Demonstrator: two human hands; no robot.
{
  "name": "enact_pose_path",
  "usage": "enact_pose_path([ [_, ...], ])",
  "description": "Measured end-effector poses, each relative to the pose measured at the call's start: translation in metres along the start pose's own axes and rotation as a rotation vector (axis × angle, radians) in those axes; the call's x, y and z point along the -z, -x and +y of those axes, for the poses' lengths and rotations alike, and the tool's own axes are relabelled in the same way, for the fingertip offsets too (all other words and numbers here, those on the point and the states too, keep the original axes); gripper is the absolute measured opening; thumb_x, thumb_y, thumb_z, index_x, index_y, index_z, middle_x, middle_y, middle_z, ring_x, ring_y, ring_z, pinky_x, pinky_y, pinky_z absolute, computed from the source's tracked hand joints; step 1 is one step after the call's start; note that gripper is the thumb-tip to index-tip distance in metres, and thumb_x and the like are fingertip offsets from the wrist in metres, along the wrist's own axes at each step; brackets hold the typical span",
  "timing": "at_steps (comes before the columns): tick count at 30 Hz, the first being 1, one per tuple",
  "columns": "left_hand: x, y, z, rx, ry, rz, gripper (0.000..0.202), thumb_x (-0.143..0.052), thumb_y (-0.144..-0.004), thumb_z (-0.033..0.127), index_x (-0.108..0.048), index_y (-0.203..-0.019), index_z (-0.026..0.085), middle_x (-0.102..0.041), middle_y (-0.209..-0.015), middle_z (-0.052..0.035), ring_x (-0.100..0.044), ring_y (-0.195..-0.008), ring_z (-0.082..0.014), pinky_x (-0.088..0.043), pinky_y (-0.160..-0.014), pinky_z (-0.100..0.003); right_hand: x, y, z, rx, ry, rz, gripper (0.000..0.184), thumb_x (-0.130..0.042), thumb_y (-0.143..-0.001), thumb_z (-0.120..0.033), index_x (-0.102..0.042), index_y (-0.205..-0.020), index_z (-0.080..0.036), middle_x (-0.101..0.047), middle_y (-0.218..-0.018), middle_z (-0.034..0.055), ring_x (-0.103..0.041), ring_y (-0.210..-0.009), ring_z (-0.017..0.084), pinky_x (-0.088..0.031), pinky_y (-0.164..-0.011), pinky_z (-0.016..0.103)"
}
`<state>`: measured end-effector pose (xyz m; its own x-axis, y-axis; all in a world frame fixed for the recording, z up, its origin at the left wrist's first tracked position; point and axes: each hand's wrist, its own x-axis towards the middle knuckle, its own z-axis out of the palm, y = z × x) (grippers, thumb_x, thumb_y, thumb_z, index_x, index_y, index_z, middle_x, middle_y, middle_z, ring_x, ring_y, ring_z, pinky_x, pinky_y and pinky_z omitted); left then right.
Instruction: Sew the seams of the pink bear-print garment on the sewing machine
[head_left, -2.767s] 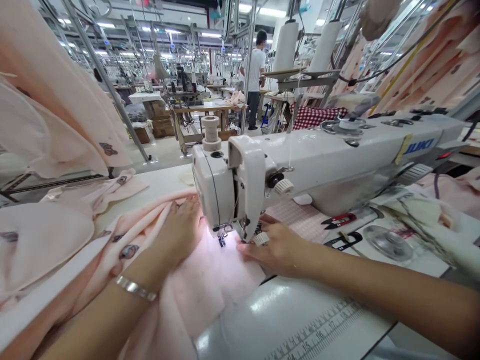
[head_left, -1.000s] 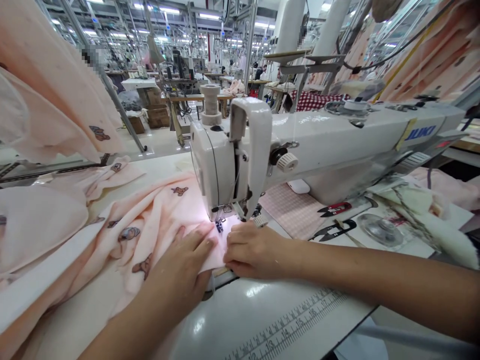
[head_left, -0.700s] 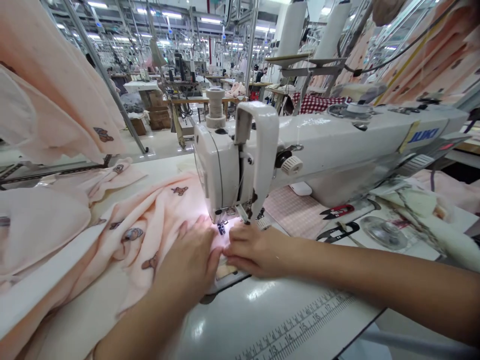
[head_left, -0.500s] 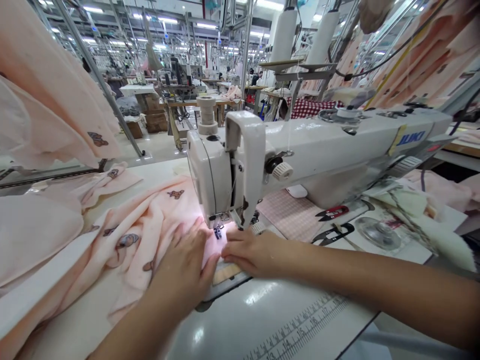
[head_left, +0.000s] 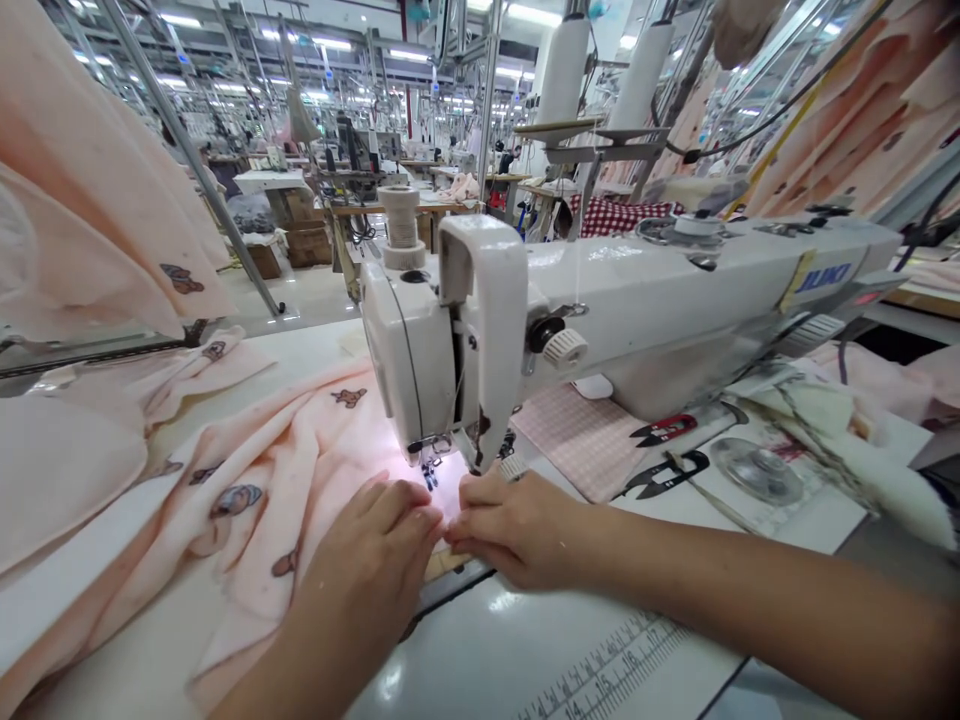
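Pale pink fabric [head_left: 300,450] printed with small bears, left hand [head_left: 367,570] and right hand [head_left: 510,525] pressed flat on it, fingers loosely together

The pink fabric [head_left: 300,450] is soft and pale, printed with small brown and blue animal figures. It lies rumpled in loose folds across the white table [head_left: 525,660], spreading from the far left toward the sewing machine [head_left: 465,340]. Its near edge sits brightly lit just under the presser foot [head_left: 429,474], flattened there.
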<state>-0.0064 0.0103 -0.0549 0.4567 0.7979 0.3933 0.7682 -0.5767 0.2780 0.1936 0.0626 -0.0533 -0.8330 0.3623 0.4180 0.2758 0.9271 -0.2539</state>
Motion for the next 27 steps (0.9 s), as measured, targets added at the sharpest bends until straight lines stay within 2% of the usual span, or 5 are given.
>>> enact_pose_path([
  [5, -0.001, 0.000, -0.002, -0.009, -0.015, -0.003, 0.018, -0.045, -0.088, 0.011, -0.060, -0.089, 0.021, -0.060, -0.096, -0.0034, -0.053, -0.087, -0.0186, -0.044, -0.085, -0.043, -0.002, -0.003, 0.010, -0.224, -0.294, 0.014, 0.019, -0.056, -0.089, -0.029, -0.070, -0.085, -0.017, -0.063, -0.073, 0.0030, -0.057, -0.068, 0.013, -0.045, -0.065, 0.025],
  [10, 0.000, 0.003, 0.000, 0.048, -0.016, -0.037, 0.017, -0.046, -0.090, 0.016, -0.060, -0.091, 0.025, -0.059, -0.100, -0.0012, -0.054, -0.089, -0.0181, -0.037, -0.095, -0.050, -0.007, -0.010, 0.029, -0.446, -0.291, 0.075, 0.045, -0.022, -0.100, -0.016, -0.064, -0.088, -0.009, -0.064, -0.070, 0.0057, -0.060, -0.060, 0.010, -0.046, -0.054, 0.020],
  [17, -0.004, 0.006, 0.001, 0.028, -0.027, 0.029, 0.012, -0.050, -0.090, 0.018, -0.057, -0.097, 0.024, -0.060, -0.101, -0.0006, -0.055, -0.092, -0.0180, -0.039, -0.093, -0.043, 0.014, -0.008, 0.016, -0.359, -0.080, -0.028, 0.021, -0.060, -0.087, -0.028, -0.066, -0.072, -0.014, -0.064, -0.080, 0.0062, -0.057, -0.085, 0.020, -0.045, -0.079, 0.034],
  [22, -0.009, 0.001, -0.009, 0.044, -0.060, 0.101, 0.007, -0.052, -0.089, 0.022, -0.059, -0.091, 0.025, -0.062, -0.104, -0.0001, -0.057, -0.096, -0.0184, -0.042, -0.088, -0.038, 0.015, -0.010, 0.018, -0.350, 0.139, -0.111, 0.019, -0.057, -0.087, -0.029, -0.066, -0.075, -0.017, -0.065, -0.089, 0.0083, -0.053, -0.097, 0.026, -0.041, -0.085, 0.040],
  [27, -0.011, -0.010, -0.026, 0.128, -0.168, 0.050, 0.019, -0.050, -0.090, 0.033, -0.064, -0.080, 0.024, -0.065, -0.082, -0.0016, -0.060, -0.079, -0.0192, -0.046, -0.074, -0.035, 0.008, -0.016, 0.029, -0.362, 0.242, -0.111, 0.014, -0.055, -0.084, -0.021, -0.068, -0.078, -0.021, -0.065, -0.095, 0.0065, -0.053, -0.102, 0.025, -0.040, -0.087, 0.038],
])
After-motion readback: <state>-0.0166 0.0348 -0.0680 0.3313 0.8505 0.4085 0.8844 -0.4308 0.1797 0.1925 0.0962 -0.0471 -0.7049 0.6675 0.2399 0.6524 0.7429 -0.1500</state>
